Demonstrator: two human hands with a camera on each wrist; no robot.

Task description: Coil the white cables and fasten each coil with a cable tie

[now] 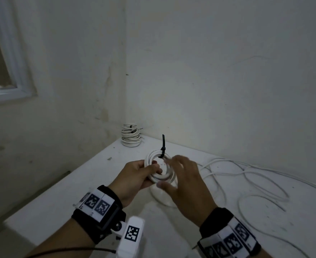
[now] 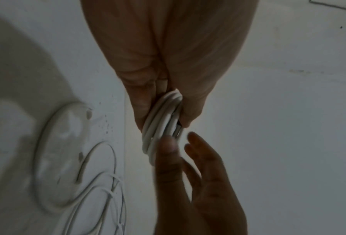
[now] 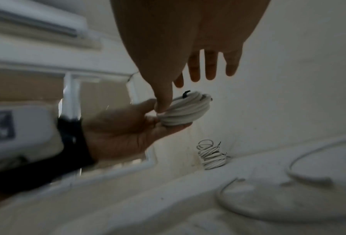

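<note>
Bare utility room or storeroom corner, dimly lit. Walls (image 1: 209,71): plain white plaster, stained and scuffed, meeting at a corner behind the bench. Window frame (image 1: 13,71): white, set in the left wall. Bench (image 1: 78,183): white, speckled with dirt marks, pushed into the corner. On it: stack of tied white cable coils (image 1: 131,135) at the far corner; loose white cables (image 1: 246,179) strewn at right.

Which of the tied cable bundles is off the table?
The coil gripped by the left hand, its black tie sticking up; the others sit stacked in the corner.
</note>
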